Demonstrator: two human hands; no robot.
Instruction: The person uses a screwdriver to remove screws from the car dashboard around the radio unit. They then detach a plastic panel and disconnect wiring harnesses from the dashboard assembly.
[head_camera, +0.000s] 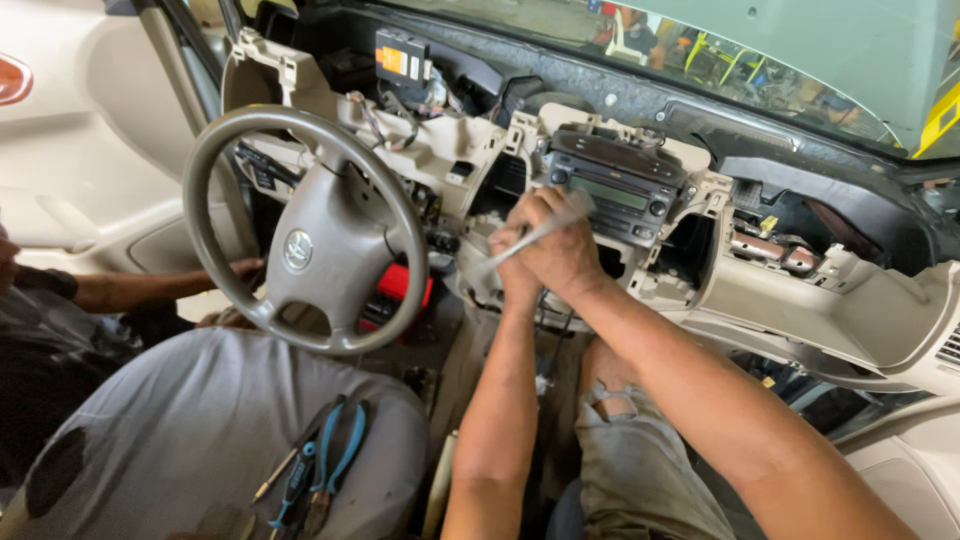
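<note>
A car cabin is filling the view, its dashboard (800, 300) lying stripped and beige, with trim panels pulled away and wiring showing behind. One windscreen (800, 60) is running across the top, and a workshop is showing through it. One driver's seat (200, 430), covered in grey cloth, is sitting at lower left, and one pale door panel (70, 150) is standing open beyond it. One steering wheel (305, 230) is tilting towards the seat. One radio unit (620, 190), dark with two knobs, is sitting in the centre of the dashboard, just beside the person's hands.

Two forearms are reaching up from below. The right hand (560, 245) is closing around a slim silvery tool (535, 235), whose shaft is slanting down to the left across the knuckles. The left hand (515, 270) is lying tucked under the right, touching it; how far it is open I cannot tell.

A co-worker's hand (240, 270) is reaching in behind the wheel from the left. One pair of blue-handled pliers (335, 465) and one screwdriver (280, 475) are lying on the seat. One red object (400, 285) is showing below the wheel.
</note>
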